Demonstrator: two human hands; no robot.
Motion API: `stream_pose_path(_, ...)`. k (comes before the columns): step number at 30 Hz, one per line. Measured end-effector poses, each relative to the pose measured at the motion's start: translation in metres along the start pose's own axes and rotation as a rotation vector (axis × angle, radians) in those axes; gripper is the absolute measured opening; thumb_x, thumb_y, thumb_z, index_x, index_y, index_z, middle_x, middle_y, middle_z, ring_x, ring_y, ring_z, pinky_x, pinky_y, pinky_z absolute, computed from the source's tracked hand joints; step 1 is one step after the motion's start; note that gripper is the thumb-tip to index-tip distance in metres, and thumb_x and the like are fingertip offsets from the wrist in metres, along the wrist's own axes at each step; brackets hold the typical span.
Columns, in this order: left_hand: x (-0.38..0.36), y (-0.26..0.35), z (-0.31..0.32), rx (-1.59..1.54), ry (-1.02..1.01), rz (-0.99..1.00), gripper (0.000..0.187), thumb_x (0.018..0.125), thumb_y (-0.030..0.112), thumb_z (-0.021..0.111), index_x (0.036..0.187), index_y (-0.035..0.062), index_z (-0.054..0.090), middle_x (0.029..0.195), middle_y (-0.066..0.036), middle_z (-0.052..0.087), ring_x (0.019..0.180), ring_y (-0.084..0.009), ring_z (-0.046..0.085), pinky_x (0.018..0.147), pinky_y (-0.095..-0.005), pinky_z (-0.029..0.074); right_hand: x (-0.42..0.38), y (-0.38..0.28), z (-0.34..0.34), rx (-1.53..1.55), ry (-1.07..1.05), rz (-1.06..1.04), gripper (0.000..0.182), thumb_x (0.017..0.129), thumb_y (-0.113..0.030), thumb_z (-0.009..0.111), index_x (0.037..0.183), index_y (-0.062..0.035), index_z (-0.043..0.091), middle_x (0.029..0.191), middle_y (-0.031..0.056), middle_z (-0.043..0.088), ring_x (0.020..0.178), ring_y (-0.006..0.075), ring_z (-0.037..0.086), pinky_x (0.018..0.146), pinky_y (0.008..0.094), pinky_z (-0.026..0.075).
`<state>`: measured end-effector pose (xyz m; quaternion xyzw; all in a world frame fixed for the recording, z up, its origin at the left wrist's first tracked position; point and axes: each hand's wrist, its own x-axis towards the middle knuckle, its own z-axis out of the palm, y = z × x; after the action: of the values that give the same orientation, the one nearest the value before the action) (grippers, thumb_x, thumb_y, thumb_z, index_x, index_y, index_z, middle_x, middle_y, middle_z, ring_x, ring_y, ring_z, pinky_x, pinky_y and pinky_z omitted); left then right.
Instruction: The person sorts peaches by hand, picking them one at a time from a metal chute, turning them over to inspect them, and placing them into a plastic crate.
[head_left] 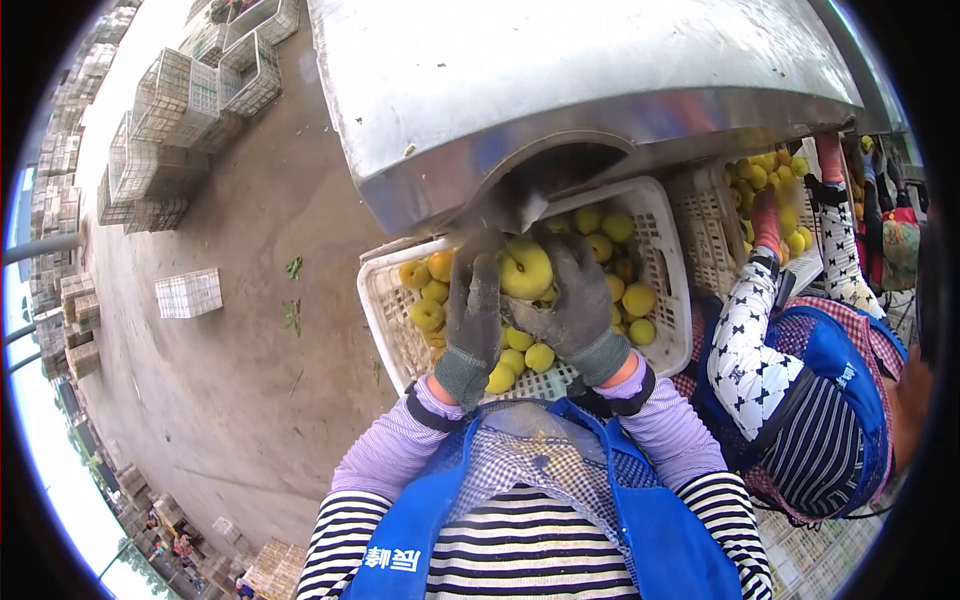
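Both hands wear dark grey knitted gloves and come together over a white plastic crate (pixel 655 220). A large yellow-green peach (pixel 525 268) sits between them, its stem hollow facing up. My left hand (pixel 473 308) presses its fingers along the peach's left side. From the right, my right hand (pixel 578 300) curls round the same fruit, the thumb stretched out just below it. More yellow and orange peaches (pixel 638 299) lie in the crate under and around the hands. The tips of some fingers are hidden near the metal edge above.
A metal machine housing (pixel 590 60) with a curved opening (pixel 550 170) overhangs the crate's far side. At right, a co-worker's gloved hand (pixel 766 218) reaches over another crate of peaches (pixel 790 190). Stacked white crates (pixel 150 160) and a lone crate (pixel 189 294) stand on the floor at left.
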<state>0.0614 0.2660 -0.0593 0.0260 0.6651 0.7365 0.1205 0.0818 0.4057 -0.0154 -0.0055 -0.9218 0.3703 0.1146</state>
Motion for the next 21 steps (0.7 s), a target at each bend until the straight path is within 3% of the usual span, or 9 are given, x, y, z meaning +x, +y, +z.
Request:
stream_pose_path(1, -0.001, 0.012, 0.002, 0.066, 0.019, 0.040, 0.041, 0.107, 0.029, 0.041, 0.136, 0.0018, 0.049, 0.131, -0.011, 0.056, 0.119, -0.0190, 0.054, 0.105, -0.0331, 0.043, 0.001, 0.001, 0.001, -0.004, 0.000, 0.032, 0.086, 0.064, -0.035, 0.087, 0.136, -0.0038, 0.051, 0.124, 0.0184, 0.053, 0.109, 0.0344, 0.058, 0.088, 0.0431, 0.052)
stream_pose_path(6, 0.002, 0.017, -0.002, -0.235, 0.012, -0.117, 0.042, 0.108, 0.029, 0.037, 0.136, 0.0001, 0.048, 0.132, -0.011, 0.055, 0.120, -0.0182, 0.052, 0.105, -0.0307, 0.041, 0.004, 0.001, 0.010, -0.051, 0.122, -0.041, 0.080, 0.066, -0.038, 0.086, 0.131, -0.0029, 0.055, 0.117, 0.0182, 0.056, 0.100, 0.0354, 0.061, 0.082, 0.0435, 0.054)
stream_pose_path(10, 0.000, 0.019, -0.001, -0.353, 0.019, -0.214, 0.047, 0.107, 0.036, 0.040, 0.139, 0.0028, 0.046, 0.131, -0.012, 0.055, 0.113, -0.0205, 0.058, 0.096, -0.0344, 0.049, 0.016, 0.003, 0.009, -0.183, 0.100, 0.026, 0.073, 0.068, -0.046, 0.082, 0.123, -0.0031, 0.060, 0.113, 0.0183, 0.058, 0.093, 0.0361, 0.064, 0.077, 0.0435, 0.055)
stream_pose_path(13, -0.004, 0.015, -0.009, -0.443, 0.024, -0.329, 0.050, 0.105, 0.041, 0.042, 0.141, 0.0056, 0.043, 0.129, -0.013, 0.056, 0.106, -0.0225, 0.062, 0.087, -0.0372, 0.054, 0.041, 0.014, 0.015, -0.255, 0.166, -0.033, 0.058, 0.068, -0.034, 0.083, 0.112, -0.0048, 0.062, 0.102, 0.0159, 0.062, 0.085, 0.0330, 0.064, 0.072, 0.0434, 0.054)
stream_pose_path(16, -0.006, -0.010, -0.018, -0.449, 0.012, -0.341, 0.051, 0.105, 0.042, 0.044, 0.142, 0.0073, 0.041, 0.128, -0.014, 0.057, 0.103, -0.0239, 0.064, 0.082, -0.0383, 0.056, 0.068, 0.035, 0.040, -0.280, 0.172, -0.070, 0.048, 0.069, -0.034, 0.082, 0.103, -0.0052, 0.064, 0.091, 0.0124, 0.064, 0.076, 0.0318, 0.064, 0.068, 0.0422, 0.053)
stream_pose_path(18, -0.007, -0.025, -0.019, -0.455, 0.003, -0.353, 0.050, 0.105, 0.041, 0.044, 0.142, 0.0072, 0.041, 0.127, -0.013, 0.058, 0.103, -0.0240, 0.064, 0.082, -0.0378, 0.056, 0.088, 0.036, 0.051, -0.263, 0.054, 0.023, 0.050, 0.073, -0.042, 0.080, 0.104, -0.0060, 0.064, 0.091, 0.0125, 0.066, 0.081, 0.0327, 0.065, 0.072, 0.0438, 0.053)
stream_pose_path(21, -0.006, -0.054, -0.021, -0.403, 0.084, -0.379, 0.049, 0.105, 0.040, 0.044, 0.141, 0.0076, 0.043, 0.126, -0.013, 0.058, 0.103, -0.0238, 0.064, 0.083, -0.0377, 0.056, 0.086, 0.037, 0.031, -0.150, 0.112, -0.044, 0.043, 0.079, -0.041, 0.076, 0.103, -0.0067, 0.065, 0.091, 0.0131, 0.067, 0.084, 0.0340, 0.066, 0.075, 0.0443, 0.053)
